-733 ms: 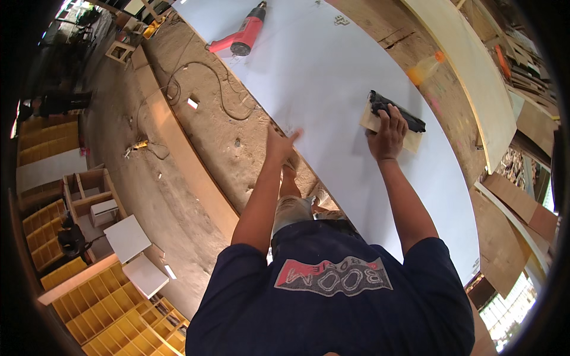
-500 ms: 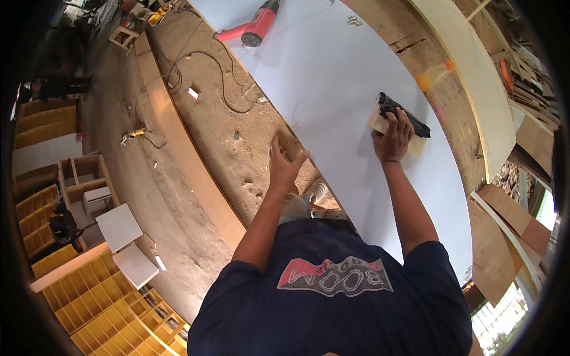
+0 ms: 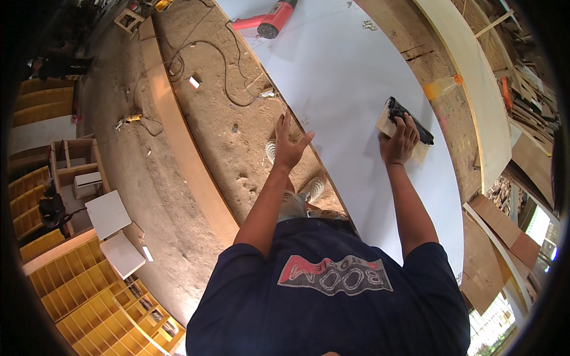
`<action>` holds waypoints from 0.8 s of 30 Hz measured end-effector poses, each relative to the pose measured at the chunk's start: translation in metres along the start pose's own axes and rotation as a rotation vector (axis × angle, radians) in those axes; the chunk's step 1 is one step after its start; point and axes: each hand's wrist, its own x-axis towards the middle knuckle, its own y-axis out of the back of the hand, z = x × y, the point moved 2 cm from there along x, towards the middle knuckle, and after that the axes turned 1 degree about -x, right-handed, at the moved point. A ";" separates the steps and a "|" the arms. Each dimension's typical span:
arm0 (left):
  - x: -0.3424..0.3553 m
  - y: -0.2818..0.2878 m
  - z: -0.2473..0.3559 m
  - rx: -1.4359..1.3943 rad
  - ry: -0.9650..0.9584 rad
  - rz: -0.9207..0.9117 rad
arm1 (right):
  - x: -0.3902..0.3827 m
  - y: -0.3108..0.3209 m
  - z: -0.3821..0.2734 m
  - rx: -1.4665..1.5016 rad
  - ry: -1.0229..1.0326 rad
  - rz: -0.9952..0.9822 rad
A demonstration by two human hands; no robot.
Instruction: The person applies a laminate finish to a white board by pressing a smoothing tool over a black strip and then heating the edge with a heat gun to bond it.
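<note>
Brown board (image 3: pixel 178 132) lies at far left; next, a red heat gun (image 3: pixel 278 21) rests on the pale counter (image 3: pixel 338 77). The left grip (image 3: pixel 290 151) hangs spread and empty by the counter's left edge, well apart from the black roll (image 3: pixel 423 131). Much nearer, the right grip (image 3: pixel 399 145) holds that roll, fingers curled over it, above a tan plate (image 3: pixel 386 125); the roll lies ahead and rightward, its long axis slanting far-left to near-right.

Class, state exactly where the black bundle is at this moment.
In the head view, the black bundle is right of centre, over a small tan board on the pale panel, beneath the right hand's fingers.
</note>
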 end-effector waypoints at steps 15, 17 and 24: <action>-0.012 -0.014 -0.005 -0.192 0.073 -0.096 | 0.000 -0.002 0.001 0.001 0.011 0.004; -0.018 -0.015 0.002 -0.151 0.051 -0.096 | -0.001 -0.003 0.001 -0.004 0.009 0.015; -0.051 -0.019 -0.005 0.066 -0.033 -0.146 | -0.001 -0.003 0.001 -0.011 0.007 0.023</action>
